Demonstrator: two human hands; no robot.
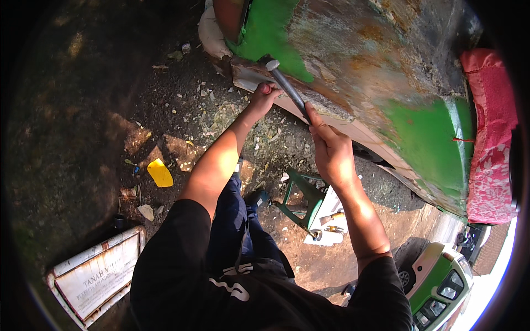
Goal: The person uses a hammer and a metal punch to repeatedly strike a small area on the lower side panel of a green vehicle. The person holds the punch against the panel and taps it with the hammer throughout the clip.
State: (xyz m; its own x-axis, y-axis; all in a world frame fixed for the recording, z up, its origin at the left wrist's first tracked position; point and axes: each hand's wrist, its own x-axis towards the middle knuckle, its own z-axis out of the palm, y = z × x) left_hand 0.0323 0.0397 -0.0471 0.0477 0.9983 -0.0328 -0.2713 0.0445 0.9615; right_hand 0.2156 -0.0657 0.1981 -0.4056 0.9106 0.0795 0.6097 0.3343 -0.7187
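Gripping a hammer (290, 91) in right hand (334, 150), with left hand (263, 100) curled (around what, cannot tell) near the rusty green panel (353, 60).

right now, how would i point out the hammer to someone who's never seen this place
Find the big rusty, green-patched vehicle body across the upper right. At its lower edge, the person's right hand grips the hammer, a straight grey shaft slanting up and left to a blunt head. Unlike the small tools lying on the white sheet below, it is held up.
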